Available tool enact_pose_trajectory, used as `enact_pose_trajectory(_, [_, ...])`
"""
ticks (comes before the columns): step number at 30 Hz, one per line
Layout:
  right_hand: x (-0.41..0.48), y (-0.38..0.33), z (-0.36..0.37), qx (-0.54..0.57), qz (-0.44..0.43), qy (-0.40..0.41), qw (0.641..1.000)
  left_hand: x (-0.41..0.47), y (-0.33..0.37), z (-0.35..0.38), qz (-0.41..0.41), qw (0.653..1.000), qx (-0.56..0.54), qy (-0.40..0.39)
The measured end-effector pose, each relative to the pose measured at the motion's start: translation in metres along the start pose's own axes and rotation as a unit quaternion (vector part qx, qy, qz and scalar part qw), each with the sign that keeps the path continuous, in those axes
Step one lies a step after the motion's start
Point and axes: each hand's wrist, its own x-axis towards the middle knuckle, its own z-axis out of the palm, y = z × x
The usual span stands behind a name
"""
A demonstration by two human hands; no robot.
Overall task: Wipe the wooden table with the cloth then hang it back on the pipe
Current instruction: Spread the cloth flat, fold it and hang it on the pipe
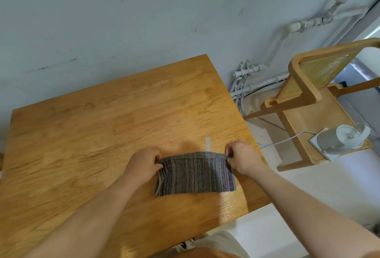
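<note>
Cloth (195, 174) stretching betw. both grips over wooden table (102, 124), long axis running hand to hand. L hand (144, 165), R hand (242, 156) each pinching an upper corner. Pipe (275, 47) lying beyond R hand; R nearer.

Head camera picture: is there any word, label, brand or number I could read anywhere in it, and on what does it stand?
No text can be read.
The pale tab at the top edge of the cloth looks blank.
The white device on the chair shows no legible marking.
</note>
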Motion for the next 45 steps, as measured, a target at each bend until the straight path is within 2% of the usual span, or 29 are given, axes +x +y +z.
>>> enact_pose_trajectory(3, [-0.002,-0.004,-0.007,-0.041,-0.009,-0.046,0.998,-0.005,0.001,0.002,-0.006,1.0,-0.001,-0.02])
enact_pose_trajectory(6, [-0.009,0.0,-0.017,-0.004,-0.023,-0.089,0.996,-0.011,0.0,0.0,-0.027,0.998,-0.04,-0.038])
enact_pose_trajectory(11, [-0.047,-0.001,-0.049,-0.015,-0.057,-0.118,0.991,-0.029,-0.004,-0.016,0.012,0.995,-0.081,-0.056])
enact_pose_trajectory(15, [-0.088,0.007,-0.087,0.098,-0.057,-0.057,0.992,-0.05,-0.003,-0.032,0.053,0.985,-0.159,-0.043])
enact_pose_trajectory(17, [-0.109,0.013,-0.107,0.207,-0.056,-0.043,0.976,-0.06,0.003,-0.043,0.063,0.969,-0.231,-0.055])
enact_pose_trajectory(19, [-0.129,0.013,-0.123,0.291,-0.058,-0.014,0.955,-0.068,0.013,-0.056,0.082,0.944,-0.303,-0.1])
enact_pose_trajectory(22, [-0.155,0.003,-0.144,0.377,-0.086,0.047,0.921,-0.074,0.03,-0.073,0.11,0.92,-0.344,-0.15])
enact_pose_trajectory(24, [-0.167,-0.004,-0.158,0.401,-0.101,0.083,0.907,-0.075,0.043,-0.08,0.123,0.914,-0.354,-0.154])
enact_pose_trajectory(28, [-0.176,-0.004,-0.185,0.389,-0.123,0.145,0.901,-0.071,0.072,-0.09,0.14,0.891,-0.403,-0.154])
enact_pose_trajectory(30, [-0.174,0.009,-0.197,0.379,-0.125,0.203,0.894,-0.065,0.088,-0.09,0.133,0.849,-0.495,-0.127])
enact_pose_trajectory(32, [-0.169,0.026,-0.206,0.365,-0.116,0.261,0.886,-0.054,0.113,-0.086,0.116,0.766,-0.626,-0.095])
enact_pose_trajectory(33, [-0.166,0.036,-0.21,0.348,-0.107,0.286,0.886,-0.049,0.132,-0.083,0.108,0.736,-0.664,-0.08])
enact_pose_trajectory(34, [-0.161,0.049,-0.215,0.33,-0.096,0.311,0.886,-0.046,0.155,-0.08,0.101,0.723,-0.68,-0.065])
enact_pose_trajectory(35, [-0.155,0.064,-0.22,0.315,-0.083,0.331,0.886,-0.042,0.179,-0.075,0.092,0.732,-0.674,-0.044])
enact_pose_trajectory(38, [-0.142,0.116,-0.242,0.285,-0.059,0.35,0.89,-0.022,0.25,-0.055,0.095,0.789,-0.605,0.045])
enact_pose_trajectory(41, [-0.128,0.179,-0.262,0.281,-0.05,0.338,0.897,0.004,0.32,-0.036,0.1,0.807,-0.567,0.129])
enact_pose_trajectory(43, [-0.119,0.218,-0.271,0.306,-0.031,0.342,0.888,0.022,0.365,-0.024,0.093,0.816,-0.55,0.151])
enact_pose_trajectory(45, [-0.11,0.251,-0.279,0.373,0.016,0.344,0.862,0.038,0.405,-0.013,0.075,0.823,-0.547,0.129])
